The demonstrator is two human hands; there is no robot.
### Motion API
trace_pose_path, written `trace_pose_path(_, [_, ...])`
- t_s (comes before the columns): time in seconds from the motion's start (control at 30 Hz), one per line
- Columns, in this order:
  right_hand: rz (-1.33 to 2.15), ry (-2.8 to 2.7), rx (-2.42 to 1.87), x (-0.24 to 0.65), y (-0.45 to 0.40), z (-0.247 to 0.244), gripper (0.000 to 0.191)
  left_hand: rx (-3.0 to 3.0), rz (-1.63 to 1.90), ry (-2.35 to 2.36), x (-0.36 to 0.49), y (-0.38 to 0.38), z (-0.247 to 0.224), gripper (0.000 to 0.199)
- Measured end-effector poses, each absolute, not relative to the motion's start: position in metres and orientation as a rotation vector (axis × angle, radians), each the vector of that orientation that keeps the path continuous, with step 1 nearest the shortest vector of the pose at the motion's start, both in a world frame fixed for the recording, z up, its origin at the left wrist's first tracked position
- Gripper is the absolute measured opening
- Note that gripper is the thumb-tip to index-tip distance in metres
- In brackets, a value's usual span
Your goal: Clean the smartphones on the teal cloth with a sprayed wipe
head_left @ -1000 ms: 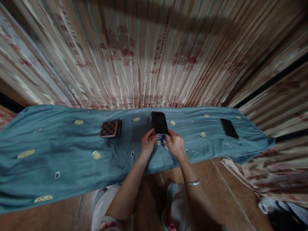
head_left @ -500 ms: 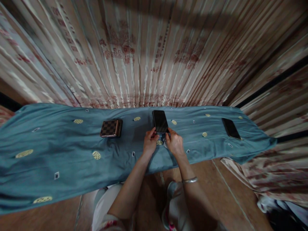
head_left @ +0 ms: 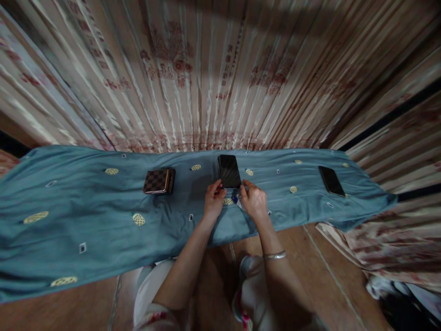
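Note:
A black smartphone (head_left: 230,172) lies screen up on a blue-green cloth, a dark edge showing along its left side. My left hand (head_left: 214,199) pinches the phone's lower left corner between thumb and fingers. Just off the lower right corner, my right hand (head_left: 254,198) has thumb and forefinger slightly apart, with the other fingers curled and partly hidden. A small blue and white spot (head_left: 235,199) shows beside the right thumb; I cannot tell whether it is an object or part of the cloth's print.
The patterned cloth (head_left: 103,216) covers a long, narrow surface. To the left sits a brown checkered wallet (head_left: 156,181) against a dark item. Another black phone (head_left: 331,180) lies at the right. A pleated curtain (head_left: 200,105) hangs behind; dark bars (head_left: 396,117) stand at the right.
My right hand has moved slightly right, away from the phone's lower right corner, uncovering the blue spot. The left hand stays at its corner, and the phone looks still.

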State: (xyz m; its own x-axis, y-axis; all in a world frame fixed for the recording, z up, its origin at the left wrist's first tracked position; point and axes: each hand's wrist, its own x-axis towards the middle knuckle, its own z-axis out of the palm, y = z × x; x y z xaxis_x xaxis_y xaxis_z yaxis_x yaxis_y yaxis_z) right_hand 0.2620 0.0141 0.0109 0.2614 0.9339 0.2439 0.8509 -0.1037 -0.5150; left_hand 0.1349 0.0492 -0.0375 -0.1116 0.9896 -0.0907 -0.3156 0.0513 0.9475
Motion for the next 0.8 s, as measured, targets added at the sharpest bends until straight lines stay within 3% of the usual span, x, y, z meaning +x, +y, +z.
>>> trace_pose_path(0.2, [0.551, -1.16, -1.621, 0.267, 0.016, 0.008, 0.039, 0.724, 1.36, 0.986, 0.129, 0.034, -0.024, 0.027])
trace_pose_path(0.37, [0.844, -1.048, -1.376, 0.25, 0.012, 0.0, 0.037, 0.629, 1.158, 0.81, 0.121, 0.016, -0.01, 0.045])
trace_pose_path(0.8, [1.103, -1.087, -1.186, 0.206, 0.004, -0.003, 0.042, 0.436, 1.23, 0.887, 0.072, 0.015, -0.005, 0.03])
